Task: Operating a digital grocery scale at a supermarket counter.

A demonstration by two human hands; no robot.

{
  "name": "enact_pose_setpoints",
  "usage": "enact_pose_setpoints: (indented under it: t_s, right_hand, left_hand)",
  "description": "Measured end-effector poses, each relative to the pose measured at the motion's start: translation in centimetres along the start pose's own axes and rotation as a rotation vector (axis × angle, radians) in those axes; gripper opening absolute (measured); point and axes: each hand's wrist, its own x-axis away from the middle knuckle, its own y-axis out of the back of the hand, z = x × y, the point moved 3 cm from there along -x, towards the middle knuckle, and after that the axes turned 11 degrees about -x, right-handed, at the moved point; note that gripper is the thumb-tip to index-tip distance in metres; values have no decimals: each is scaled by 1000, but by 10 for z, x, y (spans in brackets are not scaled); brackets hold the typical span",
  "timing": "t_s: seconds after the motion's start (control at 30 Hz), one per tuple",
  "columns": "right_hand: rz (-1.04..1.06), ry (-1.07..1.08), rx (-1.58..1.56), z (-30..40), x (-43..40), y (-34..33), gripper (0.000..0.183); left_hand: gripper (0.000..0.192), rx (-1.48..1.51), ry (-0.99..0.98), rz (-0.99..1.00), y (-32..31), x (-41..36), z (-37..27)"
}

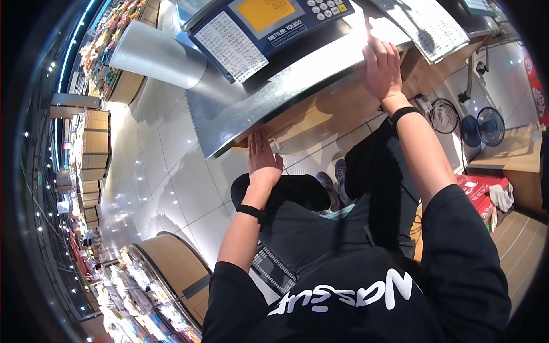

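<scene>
My left hand (263, 163) reaches to the front of a metal-topped counter (227, 113), near its left corner. Its fingers are straight and the thumb stands apart; the fingertips meet the wood panel below the metal edge. My right hand (383, 66) lies over the counter's front edge farther right, fingertips on the bright top. No held thing is visible in either hand. A Mettler Toledo weighing scale (283, 36) with a lit orange display stands on the counter between and beyond the hands. A printed list (231, 47) is fixed to its left side.
A white roll (158, 53) lies at the counter's left end. Printed sheets (422, 28) overhang the edge right of my right hand. A small dark fan (490, 126), coiled cables (444, 115) and a red box (480, 186) are at the right. A goods display (171, 270) stands at lower left.
</scene>
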Motion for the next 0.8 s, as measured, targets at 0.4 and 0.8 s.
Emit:
enact_pose_setpoints:
  t_s: [0.4, 0.8]
  right_hand:
    - [-2, -3, 18, -1, 2, -3, 54]
    - [36, -19, 24, -3, 5, -4, 54]
  left_hand:
    - [45, 467, 83, -330, -13, -9, 37]
    - [76, 104, 100, 37, -16, -28, 9]
